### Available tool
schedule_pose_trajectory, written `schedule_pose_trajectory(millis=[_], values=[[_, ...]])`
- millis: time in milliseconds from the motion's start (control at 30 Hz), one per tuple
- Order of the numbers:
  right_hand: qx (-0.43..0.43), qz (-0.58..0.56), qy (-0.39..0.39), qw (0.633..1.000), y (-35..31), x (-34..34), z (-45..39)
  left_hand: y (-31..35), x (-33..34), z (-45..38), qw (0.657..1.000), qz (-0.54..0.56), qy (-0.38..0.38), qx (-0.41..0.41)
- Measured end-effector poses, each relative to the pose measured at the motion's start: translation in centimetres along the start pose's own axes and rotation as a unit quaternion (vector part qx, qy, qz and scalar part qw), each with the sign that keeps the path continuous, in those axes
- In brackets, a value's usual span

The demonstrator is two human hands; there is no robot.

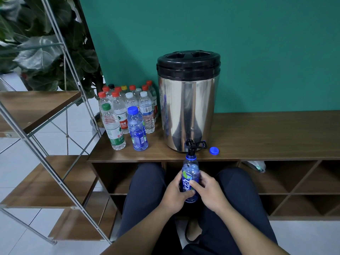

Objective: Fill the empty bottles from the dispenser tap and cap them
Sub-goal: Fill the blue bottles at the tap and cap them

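Note:
A steel dispenser (187, 107) with a black lid stands on the wooden bench (266, 137). Its black tap (192, 145) juts over the bench's front edge. Directly under the tap I hold an uncapped blue bottle (190, 171) upright, its mouth touching the spout. My left hand (175, 193) grips the bottle's lower body from the left, thumb across the front. My right hand (207, 190) grips it from the right. The bottle's blue cap (214, 150) lies on the bench just right of the tap.
A cluster of several capped bottles (127, 111) stands left of the dispenser, a blue capped one (137, 131) in front. A metal-framed wooden shelf (36, 111) and a plant rise at left. Open cubbies sit under the bench; my knees are in front.

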State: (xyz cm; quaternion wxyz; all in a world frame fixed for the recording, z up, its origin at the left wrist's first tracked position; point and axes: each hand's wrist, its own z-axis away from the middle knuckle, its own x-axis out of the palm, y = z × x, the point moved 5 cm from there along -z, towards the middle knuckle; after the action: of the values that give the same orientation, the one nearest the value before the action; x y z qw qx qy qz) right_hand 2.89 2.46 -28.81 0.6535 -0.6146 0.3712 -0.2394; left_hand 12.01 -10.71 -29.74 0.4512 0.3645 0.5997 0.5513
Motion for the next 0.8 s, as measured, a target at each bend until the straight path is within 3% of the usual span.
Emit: schedule_pose_trajectory(millis=[800], values=[[-0.009,-0.006,0.000,1.000,0.43,-0.03,-0.18,-0.30,-0.04,-0.18,1.000,-0.018,0.008,0.000]])
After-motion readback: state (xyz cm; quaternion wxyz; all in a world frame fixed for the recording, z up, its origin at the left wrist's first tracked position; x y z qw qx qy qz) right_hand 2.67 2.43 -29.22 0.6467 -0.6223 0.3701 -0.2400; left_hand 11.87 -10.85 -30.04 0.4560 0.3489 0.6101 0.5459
